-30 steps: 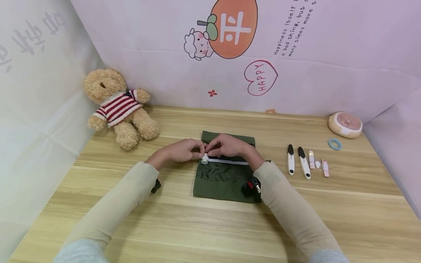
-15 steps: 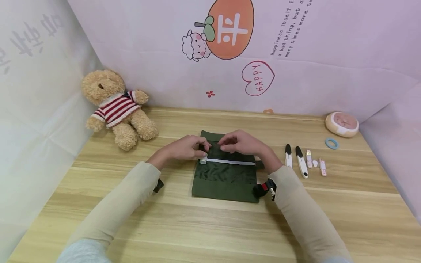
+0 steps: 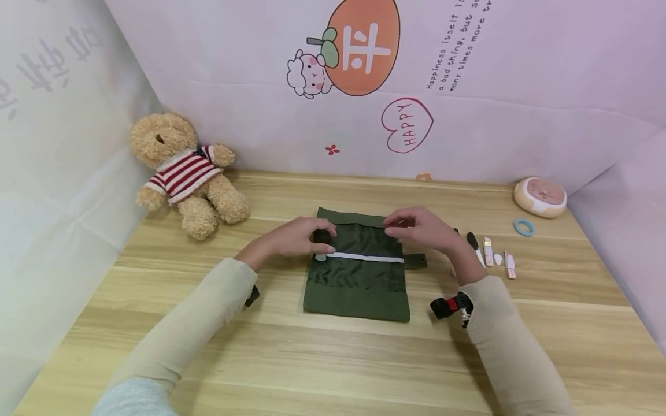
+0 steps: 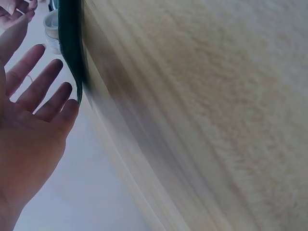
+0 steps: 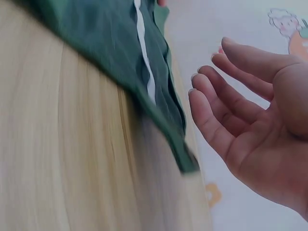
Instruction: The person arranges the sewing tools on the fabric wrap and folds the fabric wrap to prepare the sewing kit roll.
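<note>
A dark green fabric organizer [image 3: 356,300] lies unfolded on the table, with a white elastic band [image 3: 369,257] across it and a snap tab [image 3: 416,261] at its right side. By the band's left end stands a small white round object [image 3: 321,257], partly hidden by my left hand; the left wrist view shows it as a little whitish container [image 4: 52,31]. My left hand [image 3: 299,237] hovers over the organizer's left edge, fingers spread and holding nothing. Above its upper right part is my right hand [image 3: 424,228], fingers loosely bent, nothing in them.
Right of the organizer lie thread snips with black caps [image 3: 474,245], partly behind my right hand, two pink-and-white small items [image 3: 488,251], a blue ring [image 3: 524,227] and a rounded peach-coloured case [image 3: 541,197]. A teddy bear [image 3: 189,173] sits at the back left.
My right hand has moved right, away from the left hand, along the organizer's upper part. My left hand's thumb and fingers have spread apart; that hand stays at the left edge.
</note>
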Demonstrator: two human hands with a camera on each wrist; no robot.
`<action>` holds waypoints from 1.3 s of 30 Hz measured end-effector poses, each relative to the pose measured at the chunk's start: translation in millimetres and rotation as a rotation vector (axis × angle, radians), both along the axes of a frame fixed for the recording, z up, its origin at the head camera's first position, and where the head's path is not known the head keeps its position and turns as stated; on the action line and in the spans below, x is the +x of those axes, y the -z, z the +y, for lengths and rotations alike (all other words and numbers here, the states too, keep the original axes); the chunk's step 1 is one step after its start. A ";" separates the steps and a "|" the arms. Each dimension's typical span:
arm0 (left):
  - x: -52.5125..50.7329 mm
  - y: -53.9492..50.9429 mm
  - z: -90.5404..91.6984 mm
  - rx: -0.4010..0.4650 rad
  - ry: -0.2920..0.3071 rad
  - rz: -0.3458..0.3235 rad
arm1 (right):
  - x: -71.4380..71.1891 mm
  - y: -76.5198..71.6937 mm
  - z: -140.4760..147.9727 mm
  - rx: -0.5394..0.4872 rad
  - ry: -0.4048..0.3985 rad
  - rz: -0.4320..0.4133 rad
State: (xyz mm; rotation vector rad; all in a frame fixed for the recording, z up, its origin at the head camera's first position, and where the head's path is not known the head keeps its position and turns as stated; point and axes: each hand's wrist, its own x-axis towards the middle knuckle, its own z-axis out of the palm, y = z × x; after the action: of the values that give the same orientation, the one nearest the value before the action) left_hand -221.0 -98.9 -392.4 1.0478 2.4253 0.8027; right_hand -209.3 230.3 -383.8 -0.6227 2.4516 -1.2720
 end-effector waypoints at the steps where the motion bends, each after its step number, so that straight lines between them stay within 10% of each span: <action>1: -0.3 -0.1 0.4 -0.002 0.002 0.005 | 1.1 0.0 5.1 0.006 0.012 0.008; 39: 0.9 6.2 2.3 -0.086 0.076 -0.034 | 23.4 2.6 120.9 0.112 0.339 -0.078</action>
State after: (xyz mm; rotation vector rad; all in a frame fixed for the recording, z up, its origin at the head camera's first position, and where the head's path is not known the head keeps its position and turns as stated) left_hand -220.1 -96.6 -398.7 1.0777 2.3546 0.6793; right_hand -185.9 351.2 -386.4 -0.1268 2.6168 -1.2352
